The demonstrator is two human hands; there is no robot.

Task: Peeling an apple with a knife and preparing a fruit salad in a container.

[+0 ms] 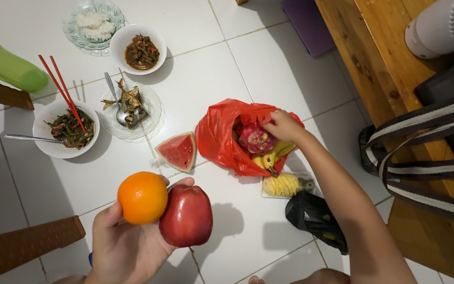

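At the lower left of the frame, the left hand [124,244] cups an orange [142,198] and a red apple [186,215], fingers curled tight around both; firm, smooth and round, they look prone to slipping. Mid-frame, the right hand [285,126] reaches into a soft red plastic bag [219,139], fingers bent on a dragon fruit [256,139]. Dishes of food [66,129] sit on the white tiled floor [269,58] beyond.
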